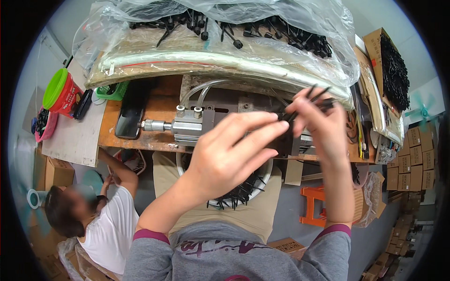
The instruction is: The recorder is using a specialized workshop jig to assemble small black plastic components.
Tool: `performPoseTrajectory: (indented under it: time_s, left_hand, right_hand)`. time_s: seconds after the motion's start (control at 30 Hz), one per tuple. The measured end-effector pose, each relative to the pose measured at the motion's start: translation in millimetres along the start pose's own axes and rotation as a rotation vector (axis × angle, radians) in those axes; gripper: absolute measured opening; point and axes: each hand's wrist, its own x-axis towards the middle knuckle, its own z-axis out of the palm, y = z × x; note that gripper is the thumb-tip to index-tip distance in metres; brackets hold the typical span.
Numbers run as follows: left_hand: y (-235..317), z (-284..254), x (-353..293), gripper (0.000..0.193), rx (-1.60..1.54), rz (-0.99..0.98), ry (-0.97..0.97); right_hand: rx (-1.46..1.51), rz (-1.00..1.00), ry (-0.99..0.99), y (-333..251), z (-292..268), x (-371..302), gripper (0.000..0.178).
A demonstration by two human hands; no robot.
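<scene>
My right hand [319,122], slightly smeared by motion, closes round several thin black pieces [326,104] whose dark ends poke out above the fingers. Its thumb and fingertips come close to my left hand [225,152], which stretches its fingers rightward over the bench. The left fingertips reach a black piece by the right hand; whether they grip it cannot be seen. Beneath both hands lies a metal pneumatic cylinder [187,129] with clear hoses [202,91], partly hidden by my left hand. On my lap, a white round container [268,180] holds many black thin pieces.
A plastic-covered board [225,63] at the back carries loose black stemmed pieces with round heads [205,35]. A phone [130,114], green tray [112,91] and red bucket [63,93] stand left. An orange stool [311,206] is below right. Another person [108,220] sits lower left.
</scene>
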Motion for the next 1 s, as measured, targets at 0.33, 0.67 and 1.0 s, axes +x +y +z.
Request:
performPoseTrajectory:
  time_s: [0.33,0.67,1.0]
  left_hand:
    - [6.5,2.3,-38.6,0.034,0.035,-0.09,-0.15]
    - [-3.3,28.1,-67.5,0.029,0.378,-0.065,-0.387]
    - [-4.1,25.5,-66.4,0.026,0.46,-0.084,-0.435]
  right_hand:
    - [0.144,0.13,-0.013,31.6,26.7,-19.1,0.024]
    - [0.016,0.129,0.04,32.3,3.9,-45.3,0.022]
    - [0.009,0.187,0.049,41.6,7.8,-52.2,0.015]
